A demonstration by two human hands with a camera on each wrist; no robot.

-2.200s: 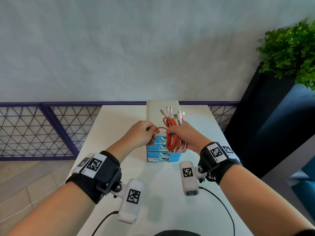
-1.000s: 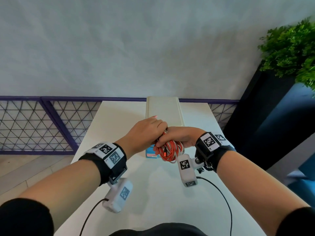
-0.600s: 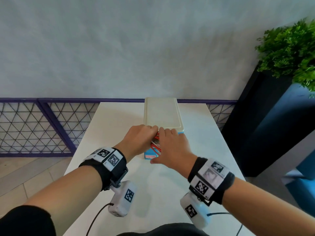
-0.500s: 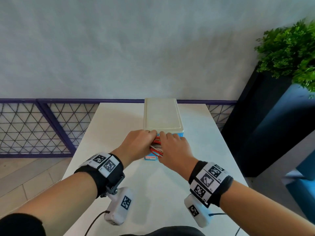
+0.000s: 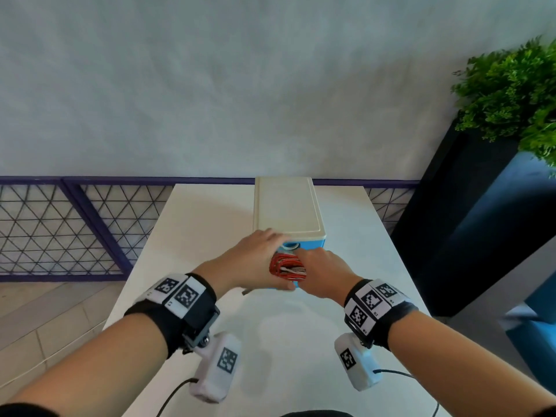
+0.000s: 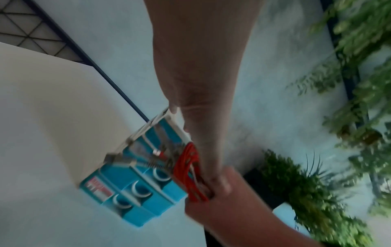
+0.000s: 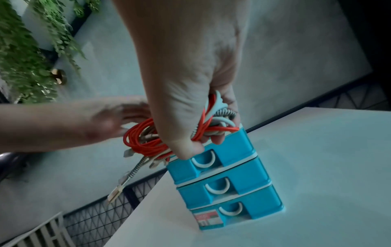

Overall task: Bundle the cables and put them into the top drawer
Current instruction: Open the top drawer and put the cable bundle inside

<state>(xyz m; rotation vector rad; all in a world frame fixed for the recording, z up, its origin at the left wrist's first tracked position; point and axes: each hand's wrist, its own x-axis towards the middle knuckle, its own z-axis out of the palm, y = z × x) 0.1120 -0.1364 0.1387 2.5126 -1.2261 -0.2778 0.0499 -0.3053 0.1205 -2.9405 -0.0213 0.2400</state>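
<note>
The drawer unit (image 5: 288, 210), blue with a cream top and three drawers, stands on the white table (image 5: 301, 341), toward its far edge. The top drawer (image 7: 224, 151) appears drawn out toward the person; how far cannot be told.

The cable bundle (image 5: 288, 266), mostly red coils with white and braided strands, sits at the front of the drawer unit, level with the top drawer and between both hands. Whether it rests inside the drawer cannot be told. In the right wrist view, loose connector ends (image 7: 115, 193) hang from the bundle, left of the unit and clear of the table.

The right hand (image 5: 323, 273) grips the bundle, thumb and fingers curled round the coils directly above the top drawer's handle. The left hand (image 5: 255, 260) lies against the bundle's left side, fingers extended toward the unit's front top edge, apparently not curled around anything.

A potted plant (image 5: 517, 97) stands right of the drawer unit, beyond the table.
</note>
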